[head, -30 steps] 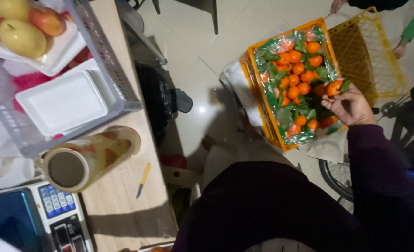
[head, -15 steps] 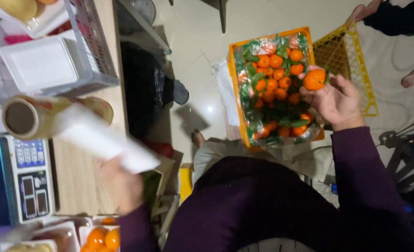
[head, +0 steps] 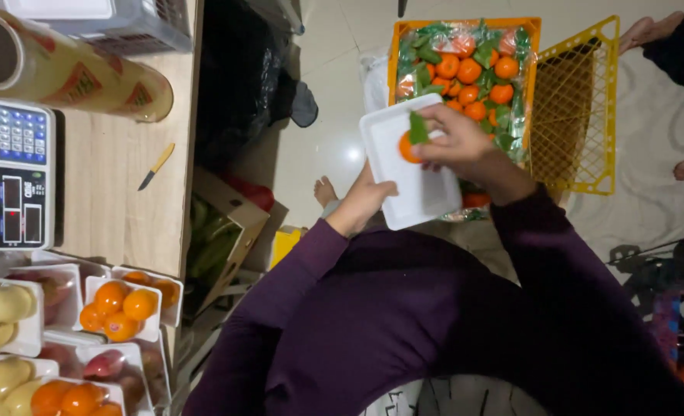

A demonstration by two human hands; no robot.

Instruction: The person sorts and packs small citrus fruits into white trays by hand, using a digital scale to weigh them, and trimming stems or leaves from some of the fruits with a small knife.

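Item: one orange mandarin [head: 408, 146] with a green leaf [head: 418, 128] attached, sitting at the upper left corner of a white foam tray [head: 415, 173], at about 12 o'clock from the person's chest. The right hand [head: 465, 142] is pinching the fruit from 3 o'clock, fingertips closed on its leaf end. The left hand [head: 361, 202] is supporting the tray from underneath at its 7 o'clock edge, fingers hidden, so how tightly it is gripping cannot be told. Handling, as judged: the fruit is looking small, light, round and soft-skinned, apt to roll, best taken around its sides; the tray is looking thin and light, easily bent, best carried flat from below. Beyond the tray at 12 o'clock, an orange crate [head: 465, 69] of leafy mandarins is lying on the floor, a yellow mesh crate [head: 577, 108] just beside it at 3 o'clock. At 9 o'clock, a wooden surface [head: 122, 200] is carrying a scale [head: 12, 176], a roll of wrap [head: 68, 65], a small knife [head: 155, 166] and filled fruit trays [head: 122, 306].
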